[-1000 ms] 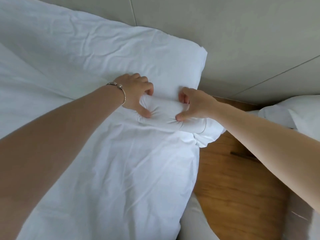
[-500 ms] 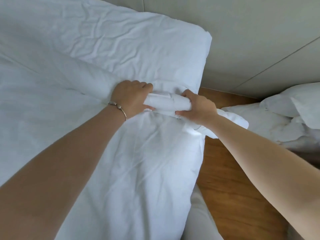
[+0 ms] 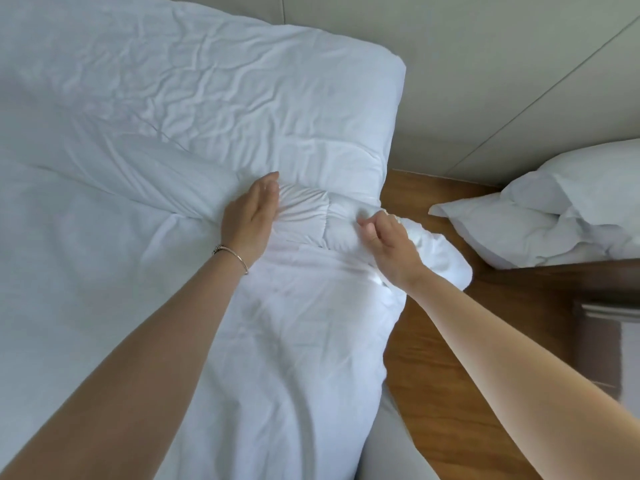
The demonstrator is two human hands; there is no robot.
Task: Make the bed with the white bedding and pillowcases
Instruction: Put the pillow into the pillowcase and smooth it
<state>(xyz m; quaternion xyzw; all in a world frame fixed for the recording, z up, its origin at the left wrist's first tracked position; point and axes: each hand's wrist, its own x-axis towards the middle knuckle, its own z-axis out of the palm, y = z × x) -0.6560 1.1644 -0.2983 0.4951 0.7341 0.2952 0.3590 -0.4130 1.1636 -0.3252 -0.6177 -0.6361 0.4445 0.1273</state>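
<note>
The duvet lies on the bed, long axis running away from the viewer. The left hand presses flat, fingers straight; right of it, the right hand pinches the duvet's bunched edge. Beyond both lies the pillow.

Single head view, looking steeply down, close over bed corner

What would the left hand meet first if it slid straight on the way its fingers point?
The left hand lies flat, fingers pointing up the bed. Straight on it would likely run into the white pillow, whose bulging edge lies just past the fingertips; depth is hard to judge from one view.
</note>
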